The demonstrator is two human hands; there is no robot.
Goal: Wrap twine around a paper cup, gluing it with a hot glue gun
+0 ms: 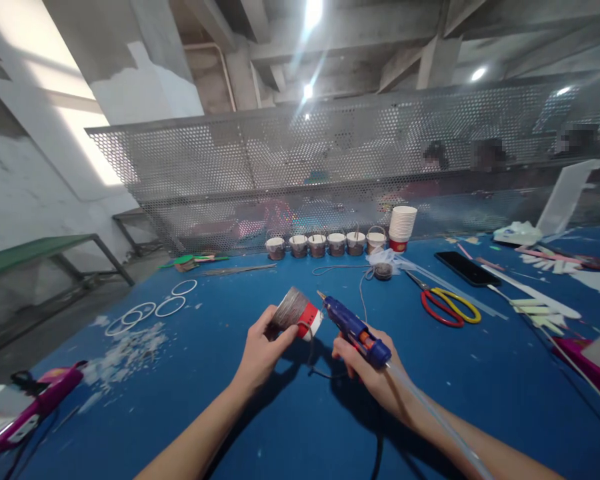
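The left hand (260, 350) grips a paper cup (296, 312) tipped on its side above the blue table (205, 373), its wall wrapped in grey string and its inside hidden. The right hand (367, 367) is closed around a blue glue gun (353, 325), its nozzle just beside the cup's rim. Near the mesh screen (280, 160) stand six wrapped cups (325, 245) in a row, contents unclear, beside a stack of white cups (403, 227).

Left hand (261, 351) is gripping a twine-wrapped paper cup (296, 311) tipped sideways while the right hand (367, 373) is holding a blue glue gun (354, 329), nozzle right by the cup, over the blue table (220, 400).
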